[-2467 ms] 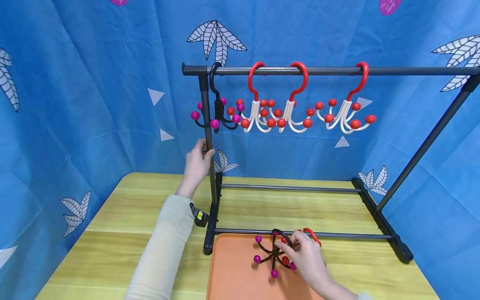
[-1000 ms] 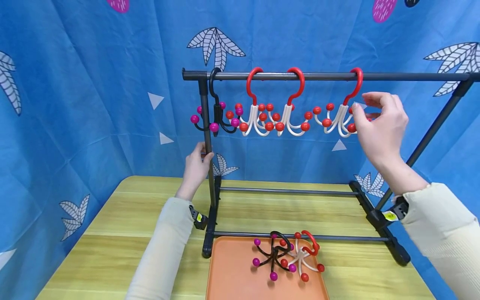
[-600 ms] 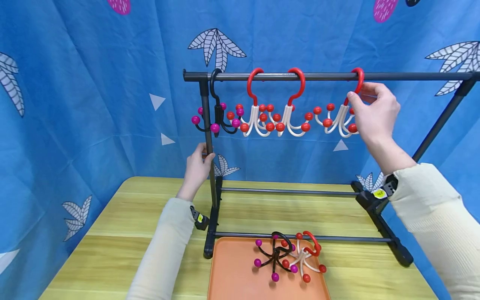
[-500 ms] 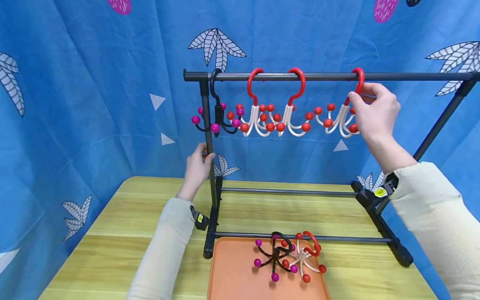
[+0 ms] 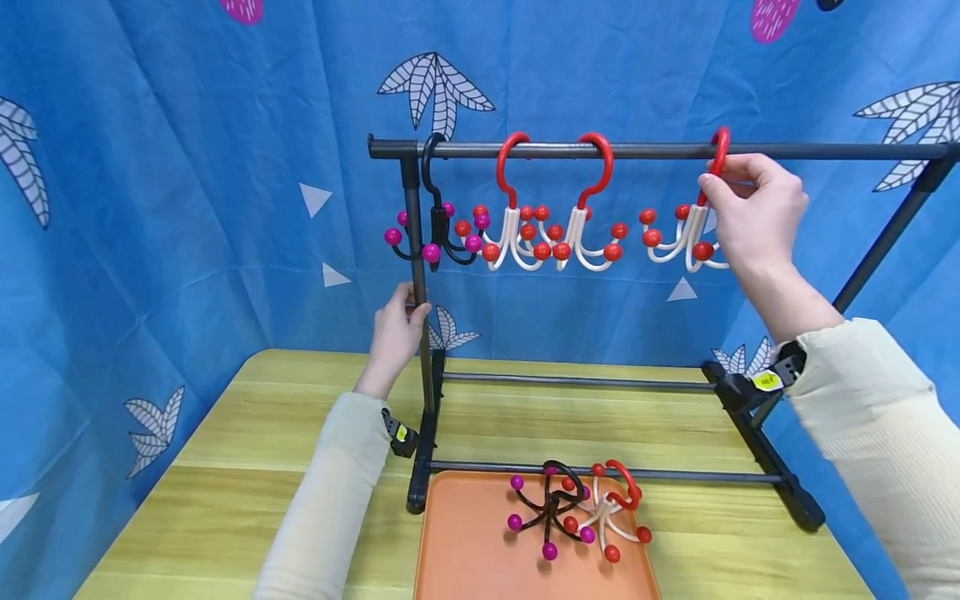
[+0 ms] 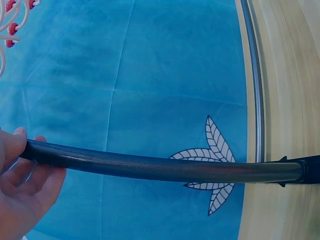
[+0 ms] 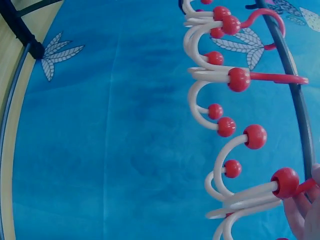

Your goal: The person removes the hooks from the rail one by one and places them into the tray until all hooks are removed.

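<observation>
My left hand holds the left post of a black garment rack, its thumb and fingers on either side of the tube. My right hand pinches the red hook of the rightmost white claw hanger, just below the top rail. That hook still loops over the rail. In the right wrist view, the hanger's white prongs end in red balls, and only some fingers show at the edge. Farther left hang two matching white hangers and a black hanger with magenta balls.
An orange tray lies in front of the rack's lower front bar. On it rest a black claw hanger and a white one, overlapping. Behind the wooden table hangs a blue patterned curtain.
My right hand has risen from the hangers on the tray to the rightmost hanging one and taken its hook. That hanger has since shifted slightly right and turned. My left hand stays on the post.
</observation>
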A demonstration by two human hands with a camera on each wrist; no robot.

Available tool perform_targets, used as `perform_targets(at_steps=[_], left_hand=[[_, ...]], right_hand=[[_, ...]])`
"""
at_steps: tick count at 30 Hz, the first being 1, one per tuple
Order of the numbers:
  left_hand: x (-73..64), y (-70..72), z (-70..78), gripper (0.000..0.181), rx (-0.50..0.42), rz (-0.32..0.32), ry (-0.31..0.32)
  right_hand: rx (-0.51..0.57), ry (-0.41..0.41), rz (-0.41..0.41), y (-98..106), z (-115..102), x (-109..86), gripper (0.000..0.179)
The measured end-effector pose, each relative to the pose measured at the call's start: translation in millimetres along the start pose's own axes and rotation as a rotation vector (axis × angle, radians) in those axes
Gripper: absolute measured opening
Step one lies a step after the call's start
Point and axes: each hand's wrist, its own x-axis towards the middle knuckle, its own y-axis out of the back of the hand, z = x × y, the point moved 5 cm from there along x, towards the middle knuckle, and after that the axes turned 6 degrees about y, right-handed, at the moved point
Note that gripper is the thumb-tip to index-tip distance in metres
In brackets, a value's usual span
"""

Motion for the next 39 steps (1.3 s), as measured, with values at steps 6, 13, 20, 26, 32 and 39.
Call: perform_targets(at_steps=[6, 13, 20, 26, 32, 39], left_hand=[[1.0, 0.5, 0.7, 0.023, 0.005, 0.000, 0.004], [0.2, -1.7, -0.6, 0.023, 0.003, -0.006, 0.009], [0.7, -1.5, -1.2, 0.025, 0.000, -0.004, 0.011], [1.4, -1.6, -2.0, 0.025, 0.010, -0.003, 0.015], [0.4, -1.4, -3.1, 0.026, 0.006, 0.002, 0.018], [0.7, -0.7, -2.0, 0.025, 0.005, 0.006, 0.012]], right_hand=[[0.054, -0.009, 0.006, 6, -6, 2.2, 0.036], [0.197, 0.013, 0.053, 18, -19, 5.0, 0.038], [0.212, 0.047, 0.042, 22, -27, -8.2, 0.038], [0.189, 0.060, -0.007, 20, -19, -29.0, 0.035], [0.137, 0.071, -0.015, 19, -9, -46.2, 0.034], [0.102, 0.082, -0.015, 11, 3, -74.2, 0.032]])
